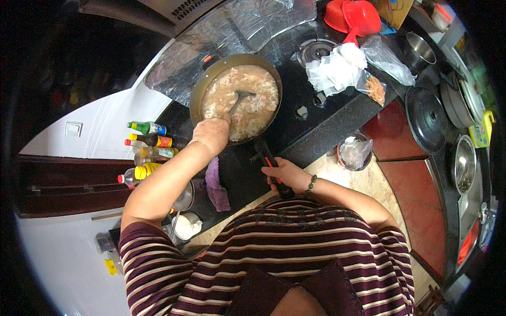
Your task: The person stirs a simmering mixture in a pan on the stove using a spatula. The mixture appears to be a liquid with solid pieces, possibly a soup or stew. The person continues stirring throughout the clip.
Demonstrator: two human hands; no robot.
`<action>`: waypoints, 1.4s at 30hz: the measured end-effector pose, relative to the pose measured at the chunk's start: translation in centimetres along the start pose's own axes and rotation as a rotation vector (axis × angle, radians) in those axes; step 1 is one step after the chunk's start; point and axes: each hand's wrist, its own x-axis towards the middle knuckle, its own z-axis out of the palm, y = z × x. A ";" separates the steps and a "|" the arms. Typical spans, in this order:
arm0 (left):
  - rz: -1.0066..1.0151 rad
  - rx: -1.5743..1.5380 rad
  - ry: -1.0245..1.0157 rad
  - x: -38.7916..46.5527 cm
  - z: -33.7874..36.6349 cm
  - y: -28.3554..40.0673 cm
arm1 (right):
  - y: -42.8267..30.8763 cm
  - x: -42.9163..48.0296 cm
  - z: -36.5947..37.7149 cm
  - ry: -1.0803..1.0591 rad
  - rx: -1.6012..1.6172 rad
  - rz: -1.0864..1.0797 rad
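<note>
A deep frying pan (196,93) sits on the black stove top, broadly filled with a pale brown, lumpy food in liquid (256,114). My left hand (211,134) is over the pan's near left rim, closed around a dark spatula or ladle (236,103). The tool's head is partly sunk in the food, and my fingers hide its upper end. My right hand (290,173) grips the pan's black and orange handle (264,152), close to my striped shirt.
Sauce and oil bottles (156,141) line the left side, near a purple cloth (215,185) and a white container (187,226). At the right lie a second burner (317,51), white plastic bags (336,71), red plastic basins (361,19) and a black lid (427,120). A lined bin (354,152) stands below.
</note>
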 end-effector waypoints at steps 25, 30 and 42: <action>-0.165 -0.042 0.072 0.9 0.1 -6.1 | 0.6 0.4 -0.2 0.039 -0.084 -0.006; -0.104 -0.055 0.071 2.0 0.0 -6.0 | 0.7 0.4 -0.4 0.000 -0.054 -0.016; -0.083 -0.222 0.099 1.0 -1.0 -6.9 | 1.4 1.1 -1.0 -0.003 -0.196 -0.059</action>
